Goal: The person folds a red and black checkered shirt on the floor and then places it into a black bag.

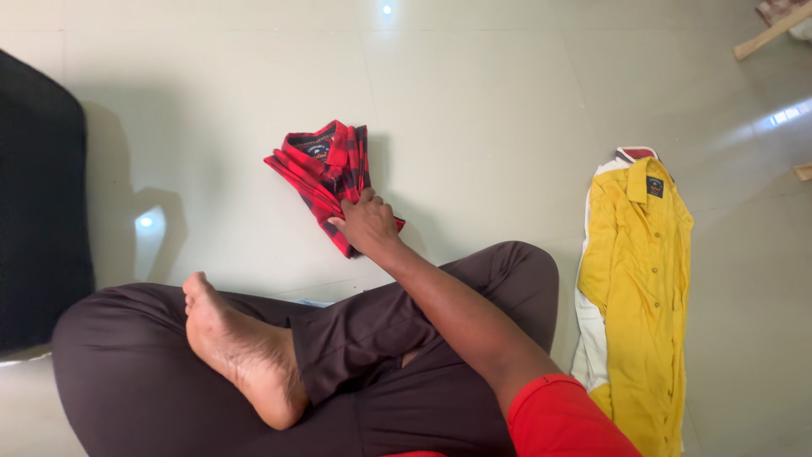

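Observation:
I sit cross-legged on a pale tiled floor. My right hand [368, 224] reaches forward across my knee and grips the near edge of a folded red and black checked shirt [326, 169], which lies on the floor with its collar facing up. My left hand is out of sight. My bare foot [241, 347] rests on my dark brown trousers [381, 338].
A yellow shirt [639, 279] lies flat on the floor to my right, spread over a white garment [589, 338]. A large black object [42, 203] stands at the left edge. A wooden stick [770, 34] lies at the far right corner.

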